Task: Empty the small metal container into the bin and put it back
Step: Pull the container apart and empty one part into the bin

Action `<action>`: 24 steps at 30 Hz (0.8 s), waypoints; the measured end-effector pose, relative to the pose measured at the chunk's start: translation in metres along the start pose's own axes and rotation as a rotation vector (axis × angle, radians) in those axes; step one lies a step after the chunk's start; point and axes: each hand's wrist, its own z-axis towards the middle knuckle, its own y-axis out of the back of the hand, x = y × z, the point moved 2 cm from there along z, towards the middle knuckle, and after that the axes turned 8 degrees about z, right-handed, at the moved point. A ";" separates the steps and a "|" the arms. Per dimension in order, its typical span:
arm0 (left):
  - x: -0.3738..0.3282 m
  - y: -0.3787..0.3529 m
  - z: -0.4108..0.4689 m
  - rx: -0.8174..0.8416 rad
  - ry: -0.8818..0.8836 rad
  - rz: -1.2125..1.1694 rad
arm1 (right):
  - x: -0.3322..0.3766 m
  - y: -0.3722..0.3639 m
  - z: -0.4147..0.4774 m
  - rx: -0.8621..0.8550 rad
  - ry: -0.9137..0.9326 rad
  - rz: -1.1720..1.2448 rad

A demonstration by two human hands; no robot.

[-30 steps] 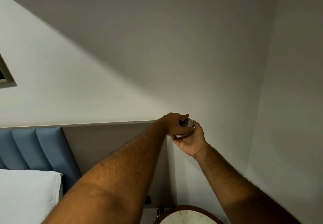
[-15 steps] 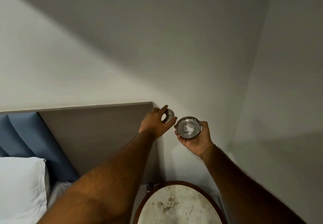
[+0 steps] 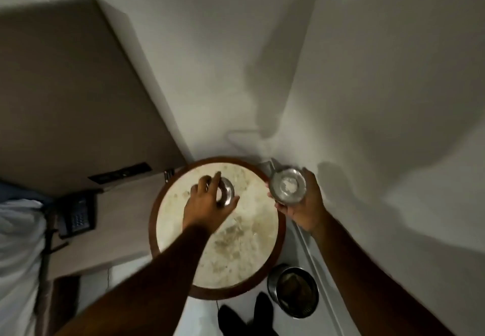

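Note:
My right hand (image 3: 303,211) holds the small metal container (image 3: 288,187), a shiny round dish with pale matter in its bottom, just past the right edge of the round table (image 3: 181,236). My left hand (image 3: 207,204) grips the container's ring-shaped metal lid (image 3: 227,193) low over the table's far half. The bin (image 3: 293,291), a round metal can with brownish contents, stands on the floor below and to the right of the table.
The round table has a marbled pale top and a dark wooden rim. A black telephone (image 3: 76,217) sits on a bedside shelf to the left, beside the bed (image 3: 18,251). White walls meet in the corner behind. Dark footwear (image 3: 231,320) shows at the bottom.
The view has tilted down from the wall to the table and floor. Both hands came down: the left with the lid over the tabletop, the right with the open container beside the table.

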 end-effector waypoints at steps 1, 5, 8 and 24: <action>0.003 -0.032 -0.010 0.023 -0.001 0.016 | -0.017 0.033 0.013 -0.051 -0.008 0.037; 0.014 -0.130 -0.050 0.113 0.057 0.046 | -0.076 0.144 0.039 -0.280 -0.001 0.092; 0.025 -0.196 -0.071 0.191 0.096 0.067 | -0.123 0.213 0.057 -0.402 -0.035 0.167; 0.058 -0.307 -0.071 0.082 -0.002 0.051 | -0.271 0.373 0.115 -0.733 -0.061 -0.478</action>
